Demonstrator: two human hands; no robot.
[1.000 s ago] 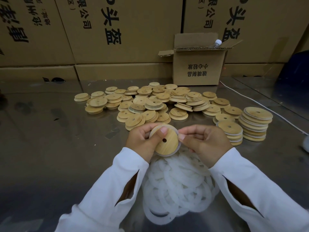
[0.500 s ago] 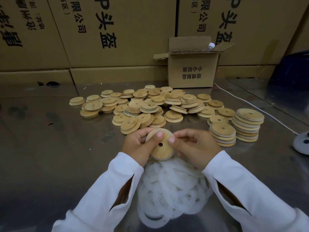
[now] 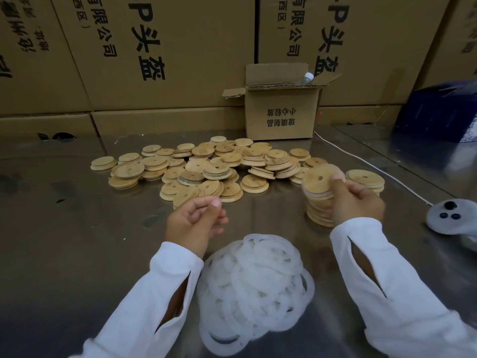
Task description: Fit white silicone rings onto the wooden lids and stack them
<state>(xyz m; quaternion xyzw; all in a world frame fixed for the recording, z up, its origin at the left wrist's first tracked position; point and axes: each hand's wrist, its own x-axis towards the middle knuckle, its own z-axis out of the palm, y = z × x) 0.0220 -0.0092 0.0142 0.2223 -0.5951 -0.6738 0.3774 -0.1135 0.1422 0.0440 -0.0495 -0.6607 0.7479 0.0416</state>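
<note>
My right hand (image 3: 355,202) pinches a round wooden lid (image 3: 318,180) with a white ring on it, holding it just above a stack of ringed lids (image 3: 320,211) at the right. A second stack (image 3: 366,178) stands behind that one. My left hand (image 3: 195,223) hovers over the metal table (image 3: 64,241) with curled fingers and holds nothing. A heap of white silicone rings (image 3: 254,288) lies between my forearms. Several loose wooden lids (image 3: 204,171) are spread across the middle of the table.
A small open cardboard box (image 3: 281,112) with a bottle top showing stands behind the lids. Large printed cartons (image 3: 154,52) wall off the back. A white cable (image 3: 374,166) runs to a white device (image 3: 450,219) at the right. A dark blue object (image 3: 441,112) sits far right.
My right hand has carried the ringed lid away to the right, over the nearer stack. My left hand has let go of the lid and stayed near the middle.
</note>
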